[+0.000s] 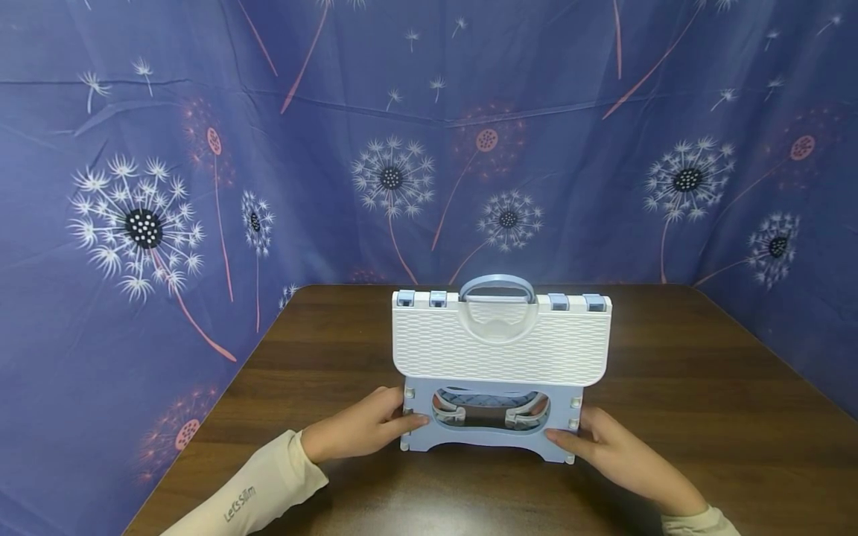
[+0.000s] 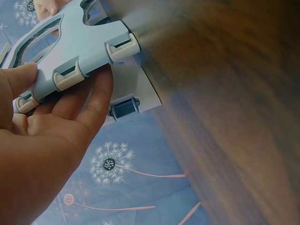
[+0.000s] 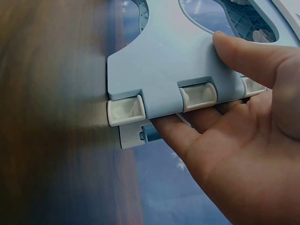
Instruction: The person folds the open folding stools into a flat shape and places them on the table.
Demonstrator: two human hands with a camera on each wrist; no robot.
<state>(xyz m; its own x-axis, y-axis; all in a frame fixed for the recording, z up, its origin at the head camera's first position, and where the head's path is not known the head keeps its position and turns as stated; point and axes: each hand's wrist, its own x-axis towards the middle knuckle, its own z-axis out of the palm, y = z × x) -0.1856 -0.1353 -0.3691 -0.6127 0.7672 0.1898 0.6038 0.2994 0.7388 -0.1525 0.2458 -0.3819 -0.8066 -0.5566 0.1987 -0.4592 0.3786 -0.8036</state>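
A folding step stool (image 1: pixel 429 350), white and light blue, stands partly folded on the table, its woven-textured white top panel facing me. A blue carry handle (image 1: pixel 496 280) loops above the top edge. Below hangs a light blue leg panel (image 1: pixel 489 439) with an oval opening. My left hand (image 1: pixel 365 428) grips this panel's left side, thumb on the front face and fingers behind the hinged edge. On the opposite side my right hand (image 1: pixel 620 454) holds it likewise. White hinge pieces (image 3: pixel 199 96) line the panel's edge in the right wrist view. Its inner folded parts are mostly hidden.
The dark brown wooden table (image 1: pixel 322 335) spreads beneath and around the stool. Behind it and along both sides hangs a blue cloth (image 1: pixel 302 186) printed with dandelions.
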